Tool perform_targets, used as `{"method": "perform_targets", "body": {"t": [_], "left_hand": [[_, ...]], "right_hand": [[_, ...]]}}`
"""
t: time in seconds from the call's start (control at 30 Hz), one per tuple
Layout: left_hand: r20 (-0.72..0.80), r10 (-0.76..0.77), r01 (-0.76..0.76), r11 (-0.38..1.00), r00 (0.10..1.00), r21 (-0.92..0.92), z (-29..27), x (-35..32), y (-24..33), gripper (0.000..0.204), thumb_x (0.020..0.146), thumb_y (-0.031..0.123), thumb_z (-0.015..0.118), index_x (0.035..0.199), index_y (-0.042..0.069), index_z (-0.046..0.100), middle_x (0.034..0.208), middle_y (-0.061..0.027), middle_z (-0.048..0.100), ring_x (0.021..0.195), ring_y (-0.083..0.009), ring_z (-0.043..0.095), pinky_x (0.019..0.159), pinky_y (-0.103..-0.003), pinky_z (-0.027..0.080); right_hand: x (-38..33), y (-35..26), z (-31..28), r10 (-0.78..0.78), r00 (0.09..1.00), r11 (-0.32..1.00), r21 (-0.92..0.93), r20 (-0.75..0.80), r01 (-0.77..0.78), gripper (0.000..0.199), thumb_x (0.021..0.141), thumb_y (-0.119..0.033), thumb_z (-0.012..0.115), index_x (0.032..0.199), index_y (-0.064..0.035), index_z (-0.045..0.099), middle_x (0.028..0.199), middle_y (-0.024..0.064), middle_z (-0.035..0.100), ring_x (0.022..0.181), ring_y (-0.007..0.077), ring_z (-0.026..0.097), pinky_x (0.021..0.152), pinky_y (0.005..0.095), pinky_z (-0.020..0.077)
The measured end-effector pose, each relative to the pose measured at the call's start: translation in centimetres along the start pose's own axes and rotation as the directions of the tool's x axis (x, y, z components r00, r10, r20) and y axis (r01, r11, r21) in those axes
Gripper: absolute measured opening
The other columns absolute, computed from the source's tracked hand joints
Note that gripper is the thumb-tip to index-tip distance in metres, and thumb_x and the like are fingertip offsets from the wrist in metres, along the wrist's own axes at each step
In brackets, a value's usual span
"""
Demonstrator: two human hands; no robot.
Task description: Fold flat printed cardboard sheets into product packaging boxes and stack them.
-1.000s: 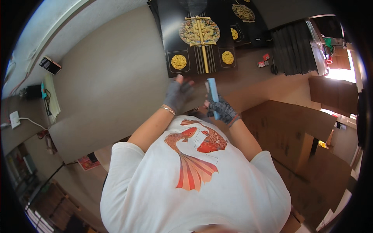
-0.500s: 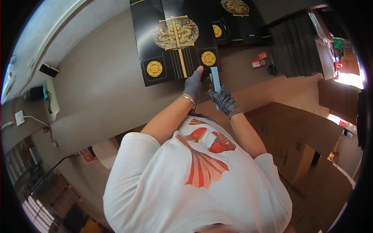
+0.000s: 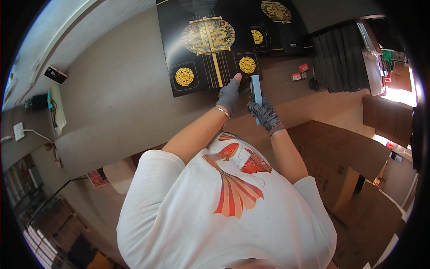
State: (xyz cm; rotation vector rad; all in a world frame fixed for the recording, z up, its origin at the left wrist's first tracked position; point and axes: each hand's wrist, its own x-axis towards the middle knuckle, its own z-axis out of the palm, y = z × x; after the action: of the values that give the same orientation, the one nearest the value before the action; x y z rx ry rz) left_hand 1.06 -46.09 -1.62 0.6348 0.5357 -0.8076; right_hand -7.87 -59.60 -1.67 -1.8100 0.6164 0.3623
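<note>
A large black box (image 3: 208,62) with gold medallions and a gold central clasp lies on the grey table, its near edge toward me. My left hand (image 3: 230,95), in a grey fingertip-less glove, grips that near edge by the right corner. Its thumb lies on top and the other fingers are hidden. Just right of it, my right hand (image 3: 265,114), in a dark mottled knit glove, is closed around a light-blue stapler (image 3: 256,89). The stapler's far end points away from me beside the box's corner; whether it touches the box is hard to tell.
A second black box (image 3: 286,31) lies at the back right. Small red-and-white boxes (image 3: 300,74) and black scissors (image 3: 314,82) lie on the table (image 3: 112,98) beside a stack of black folded sheets (image 3: 342,56). Large brown cardboard (image 3: 331,157) stands at my right.
The view has shifted slightly, so the box and both hands appear a little further right. My grips on the box and the stapler look the same.
</note>
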Motion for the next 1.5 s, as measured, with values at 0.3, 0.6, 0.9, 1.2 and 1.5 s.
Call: {"method": "perform_targets", "body": {"t": [0.3,0.6,0.9,1.2,1.5], "left_hand": [[-0.033,-0.02,0.022,0.998,0.999,0.051,-0.6,0.3,0.3,0.037,0.096,0.033,0.059,0.117,0.002,0.06,0.108,-0.0128,0.067,0.096,-0.0233,0.067,0.087,-0.035,0.053],[-0.002,-0.063,0.061,0.969,0.998,0.24,-0.9,-2.5,1.5,0.035,0.092,0.032,0.064,0.107,0.001,0.065,0.098,-0.008,0.069,0.09,-0.0178,0.066,0.085,-0.032,0.052],[0.104,0.083,-0.131,0.735,0.991,0.666,-17.5,-3.1,21.5,0.019,0.08,0.025,0.066,0.087,0.007,0.065,0.073,-0.003,0.06,0.062,-0.0133,0.056,0.057,-0.029,0.049],[0.203,0.979,-0.221,-0.191,0.035,0.956,-12.7,-1.6,26.5,0.064,0.079,0.046,0.074,0.114,-0.006,0.06,0.103,-0.0193,0.066,0.088,-0.0248,0.065,0.084,-0.036,0.052],[0.121,-0.167,0.128,0.952,0.978,0.278,-6.8,-0.8,3.4,0.052,0.095,0.051,0.056,0.114,0.003,0.057,0.106,-0.0132,0.066,0.091,-0.0234,0.068,0.08,-0.038,0.055]], "right_hand": [[0.8,-2.9,1.6,0.053,0.99,0.991,-0.113,-0.128,-0.068,0.032,0.081,-0.023,0.069,0.106,-0.0071,0.058,0.078,0.0064,0.062,0.065,0.0191,0.063,0.062,0.0348,0.0526],[-0.3,-3.5,2.3,0.198,0.98,0.965,0.18,-0.015,-0.192,0.028,0.085,-0.026,0.072,0.099,-0.0063,0.057,0.071,0.0027,0.06,0.057,0.0137,0.059,0.051,0.0299,0.049],[-7.2,0.7,-3.1,0.029,0.865,0.905,0.355,0.501,-0.236,0.051,0.08,-0.024,0.076,0.12,-0.006,0.051,0.097,0.0051,0.061,0.089,0.0182,0.062,0.08,0.0339,0.0521],[-4.3,1.0,-3.5,0.054,0.984,0.897,0.424,0.167,-0.122,0.044,0.082,-0.006,0.069,0.123,-0.006,0.052,0.095,0.0047,0.064,0.09,0.0156,0.063,0.078,0.0277,0.0538],[-3.0,0.5,-2.8,-0.023,0.952,1.0,0.009,0.306,0.021,0.046,0.08,-0.004,0.067,0.123,-0.0035,0.052,0.096,0.0055,0.064,0.09,0.0148,0.062,0.083,0.0299,0.0531]]}}
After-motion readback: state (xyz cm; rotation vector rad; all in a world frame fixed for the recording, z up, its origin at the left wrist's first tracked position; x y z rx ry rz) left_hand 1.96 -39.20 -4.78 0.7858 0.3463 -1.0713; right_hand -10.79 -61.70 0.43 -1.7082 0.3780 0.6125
